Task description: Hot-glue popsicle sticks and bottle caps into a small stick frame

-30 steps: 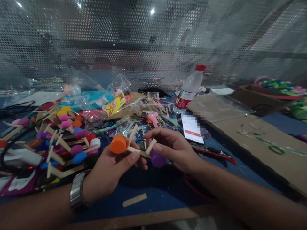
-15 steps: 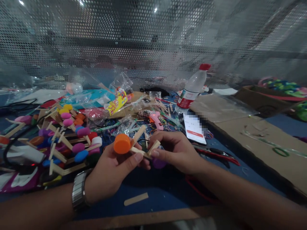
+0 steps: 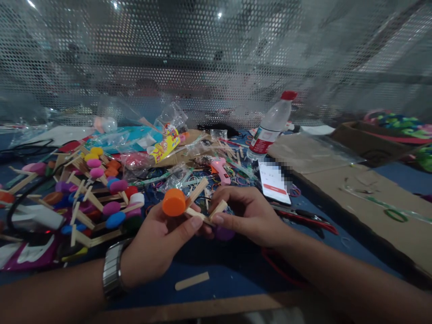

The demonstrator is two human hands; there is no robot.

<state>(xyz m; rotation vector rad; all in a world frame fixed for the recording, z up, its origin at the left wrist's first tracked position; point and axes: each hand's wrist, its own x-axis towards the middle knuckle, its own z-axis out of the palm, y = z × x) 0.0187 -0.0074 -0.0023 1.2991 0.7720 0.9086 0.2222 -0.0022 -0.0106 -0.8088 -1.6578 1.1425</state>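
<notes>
Between both hands is a small assembly of wooden craft sticks [image 3: 197,191], with an orange bottle cap [image 3: 173,202] at its left end and a purple cap [image 3: 224,233] low on its right, partly covered by fingers. My left hand [image 3: 158,240] is closed on the left part, thumb on a flat stick just below the orange cap. At the right end, my right hand [image 3: 246,218] pinches a short upright stick [image 3: 218,209] between thumb and fingers. A loose craft stick [image 3: 192,281] lies on the blue table in front of me.
Similar stick-and-cap pieces [image 3: 97,198] crowd the left side. Beyond my hands lie a pink glue gun [image 3: 221,171] and rubber bands. A water bottle [image 3: 268,128], a phone [image 3: 272,182] and red-handled pliers [image 3: 307,218] are on the right, beside cardboard [image 3: 364,193].
The stick assembly and both hands have shifted very slightly to the right in view. The grip of each hand looks the same.
</notes>
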